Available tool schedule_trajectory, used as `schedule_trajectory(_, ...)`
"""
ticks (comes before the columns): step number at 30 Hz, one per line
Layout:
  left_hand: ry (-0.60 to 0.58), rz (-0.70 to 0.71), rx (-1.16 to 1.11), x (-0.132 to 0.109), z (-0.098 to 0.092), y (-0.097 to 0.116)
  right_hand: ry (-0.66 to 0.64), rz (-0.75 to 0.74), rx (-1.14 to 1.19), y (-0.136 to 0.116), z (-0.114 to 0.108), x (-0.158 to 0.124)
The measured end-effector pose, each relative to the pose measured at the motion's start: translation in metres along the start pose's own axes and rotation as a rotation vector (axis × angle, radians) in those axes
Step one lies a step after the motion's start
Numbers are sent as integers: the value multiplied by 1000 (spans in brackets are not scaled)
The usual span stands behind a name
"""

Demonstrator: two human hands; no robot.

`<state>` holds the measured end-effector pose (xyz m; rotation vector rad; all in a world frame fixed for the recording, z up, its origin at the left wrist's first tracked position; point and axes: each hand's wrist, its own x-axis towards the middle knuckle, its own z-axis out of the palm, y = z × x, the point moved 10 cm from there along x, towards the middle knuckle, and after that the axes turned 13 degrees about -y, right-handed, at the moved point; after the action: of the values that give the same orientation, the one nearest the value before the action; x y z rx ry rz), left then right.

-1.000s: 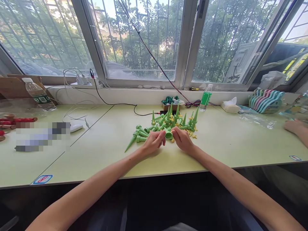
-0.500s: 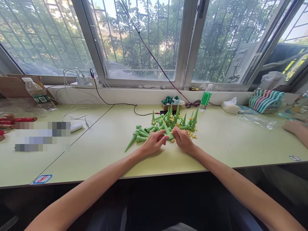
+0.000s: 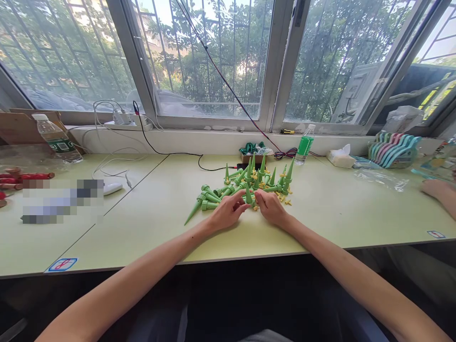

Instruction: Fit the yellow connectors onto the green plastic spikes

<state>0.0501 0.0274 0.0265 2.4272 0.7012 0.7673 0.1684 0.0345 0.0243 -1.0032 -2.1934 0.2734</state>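
Between the thumb and fingers of my left hand (image 3: pixel 228 210) is a green plastic plant watering spike (image 3: pixel 248 195), its pointed end up. My right hand (image 3: pixel 271 207) is closed just to the right of it, fingertips pinched close to the spike; whatever they hold is too small or hidden to make out. Behind and left of my hands lies a pile of similar green spikes (image 3: pixel 211 194). Several others, such as the tall spike (image 3: pixel 289 176) at the right, stand upright. Small yellow plastic fittings (image 3: pixel 288 202) are scattered among them and by my right hand.
A small box (image 3: pixel 249 157) with green material stands behind the pile, near a water bottle (image 3: pixel 304 145). Rightward are a tissue pack (image 3: pixel 341 156), coloured hangers (image 3: pixel 394 149) and another person's hand (image 3: pixel 440 191). Cables (image 3: pixel 117 164) and another bottle (image 3: pixel 57 140) are at left.
The spike in my left hand has turned from leaning left to nearly upright and looks shorter from here. Both hands stay almost in place.
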Motion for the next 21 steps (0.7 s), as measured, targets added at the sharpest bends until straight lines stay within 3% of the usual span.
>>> schedule_trajectory(8,41,34,35,0,-2,-1,11,16,-16,2,1,0)
schedule_trajectory(16,137,-103,-158,1,-10,-16,112,41,-7,4,-9,-3)
schedule_trajectory(21,37,-157,-188,4,-1,-22,122,23,4,-1,-12,-3)
